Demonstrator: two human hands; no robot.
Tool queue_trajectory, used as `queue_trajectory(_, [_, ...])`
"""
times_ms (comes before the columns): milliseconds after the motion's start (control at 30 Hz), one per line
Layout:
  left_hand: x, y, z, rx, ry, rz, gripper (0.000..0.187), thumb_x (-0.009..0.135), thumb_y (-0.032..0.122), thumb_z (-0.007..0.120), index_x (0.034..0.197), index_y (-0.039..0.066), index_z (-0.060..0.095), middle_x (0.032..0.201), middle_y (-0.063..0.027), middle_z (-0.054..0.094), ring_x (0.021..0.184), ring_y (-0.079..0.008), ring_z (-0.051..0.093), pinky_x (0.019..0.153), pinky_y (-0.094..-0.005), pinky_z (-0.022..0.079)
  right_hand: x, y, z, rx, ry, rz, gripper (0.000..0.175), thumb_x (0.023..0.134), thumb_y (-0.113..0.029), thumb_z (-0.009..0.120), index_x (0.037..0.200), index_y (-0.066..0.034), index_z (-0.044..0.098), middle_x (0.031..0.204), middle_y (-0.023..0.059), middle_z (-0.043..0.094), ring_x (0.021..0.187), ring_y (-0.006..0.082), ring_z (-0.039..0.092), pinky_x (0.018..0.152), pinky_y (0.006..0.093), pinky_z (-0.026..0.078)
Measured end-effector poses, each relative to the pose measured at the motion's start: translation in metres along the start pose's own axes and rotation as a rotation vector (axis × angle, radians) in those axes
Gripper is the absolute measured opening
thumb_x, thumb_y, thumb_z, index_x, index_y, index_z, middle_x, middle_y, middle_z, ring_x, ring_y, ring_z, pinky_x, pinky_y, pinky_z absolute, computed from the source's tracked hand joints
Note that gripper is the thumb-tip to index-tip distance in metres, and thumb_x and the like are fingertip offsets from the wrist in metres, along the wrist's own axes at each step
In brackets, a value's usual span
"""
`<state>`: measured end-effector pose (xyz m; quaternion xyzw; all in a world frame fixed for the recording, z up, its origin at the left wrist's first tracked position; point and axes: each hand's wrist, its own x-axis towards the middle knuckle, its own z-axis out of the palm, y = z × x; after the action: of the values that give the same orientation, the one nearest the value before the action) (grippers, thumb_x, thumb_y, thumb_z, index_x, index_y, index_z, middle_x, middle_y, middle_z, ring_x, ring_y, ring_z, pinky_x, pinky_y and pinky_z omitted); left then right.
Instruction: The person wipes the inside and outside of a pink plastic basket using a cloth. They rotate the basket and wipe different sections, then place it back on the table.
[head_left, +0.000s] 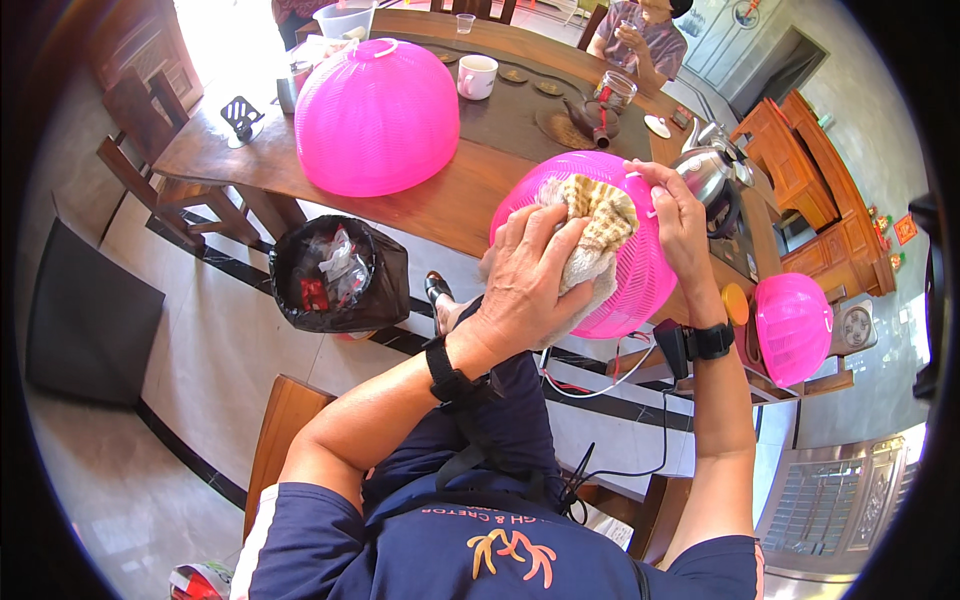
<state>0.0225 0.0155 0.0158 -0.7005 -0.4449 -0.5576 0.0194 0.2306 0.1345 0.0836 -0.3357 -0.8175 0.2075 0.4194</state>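
My left hand (525, 281) presses a folded, yellow-checked and pale cloth (600, 214) against the side of a pink plastic slatted dome food cover (645, 281). The cover is tilted on its side at the front edge of the wooden table. With my right hand (679, 217) I grip its top, by the small white handle (637, 180). A second pink dome cover (375, 127) rests dome-up on the table to the left. Part of the held cover is hidden behind the cloth and my left hand.
A bin with a black bag (390, 277) stands on the floor left. On the table (472, 176) are a white mug (477, 77), a teapot (596, 121), and a steel kettle (701, 172). Another pink cover (793, 330) is at right. A person (641, 41) sits across.
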Motion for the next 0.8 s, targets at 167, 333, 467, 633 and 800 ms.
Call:
queue_trajectory(167, [-0.013, -0.015, -0.014, -0.071, 0.004, -0.061, 0.054, 0.077, 0.015, 0.079, 0.125, -0.001, 0.061, 0.124, -0.0216, 0.059, 0.113, -0.0435, 0.058, 0.098, -0.0504, 0.049, -0.001, 0.0, 0.001, 0.055, -0.002, 0.035, 0.035, 0.105, -0.006, 0.04, 0.128, 0.0033, 0.064, 0.127, 0.0124, 0.073, 0.123, 0.0204, 0.066, 0.109, 0.0336, 0.048])
queue_trajectory(333, [-0.028, -0.036, -0.04, -0.326, -0.027, -0.48, 0.037, 0.088, 0.013, 0.072, 0.12, -0.002, 0.06, 0.103, -0.0187, 0.069, 0.094, -0.0315, 0.07, 0.086, -0.0399, 0.055, 0.0, 0.002, -0.005, 0.138, -0.063, 0.037, 0.036, 0.103, -0.004, 0.039, 0.128, 0.0034, 0.064, 0.129, 0.014, 0.072, 0.131, 0.0235, 0.061, 0.113, 0.0355, 0.044])
queue_trajectory(467, [-0.03, -0.052, -0.051, -0.544, 0.206, -0.757, 0.027, 0.098, 0.014, 0.067, 0.119, 0.0, 0.06, 0.098, -0.0091, 0.072, 0.091, -0.0126, 0.066, 0.082, -0.0324, 0.054, 0.0, 0.0, -0.013, 0.193, -0.148, 0.056, 0.04, 0.102, -0.006, 0.04, 0.134, 0.0014, 0.062, 0.132, 0.0154, 0.07, 0.133, 0.0255, 0.06, 0.116, 0.0375, 0.043])
queue_trajectory(633, [-0.027, -0.055, -0.048, -0.573, 0.194, -0.726, 0.031, 0.098, 0.015, 0.068, 0.123, -0.001, 0.059, 0.1, -0.0111, 0.073, 0.093, -0.0141, 0.067, 0.084, -0.0334, 0.055, -0.002, -0.003, -0.016, 0.075, -0.118, 0.002, 0.047, 0.104, -0.01, 0.044, 0.149, 0.0005, 0.05, 0.139, 0.0202, 0.065, 0.136, 0.0279, 0.057, 0.117, 0.0377, 0.041])
queue_trajectory(800, [-0.027, -0.05, -0.045, -0.559, 0.118, -0.689, 0.036, 0.099, 0.015, 0.068, 0.129, 0.0, 0.058, 0.104, -0.0134, 0.073, 0.099, -0.017, 0.069, 0.088, -0.0348, 0.055, -0.011, -0.004, -0.02, -0.435, 0.067, -0.058, 0.048, 0.109, -0.021, 0.051, 0.15, 0.0032, 0.049, 0.146, 0.0234, 0.059, 0.139, 0.0297, 0.054, 0.117, 0.036, 0.039])
